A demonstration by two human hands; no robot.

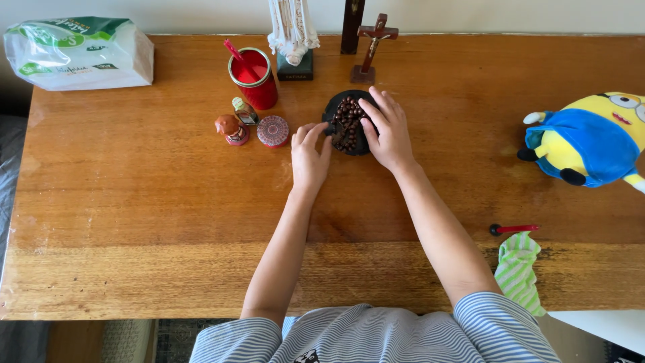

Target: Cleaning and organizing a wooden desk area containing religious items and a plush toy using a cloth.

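Head view shows both hands at a small black dish (pixel 334 107) of brown beads (pixel 348 123) on the wooden table (pixel 168 202); left hand (pixel 309 156) touches its rim, fingers loosely extended; right hand (pixel 388 131) rests spread over the beads, gripping nothing; red cup (pixel 255 79) stands nearby.

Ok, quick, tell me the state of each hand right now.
Left hand: open, fingertips at the edge of the dark round dish.
Right hand: open, fingers resting on the brown beads in it.
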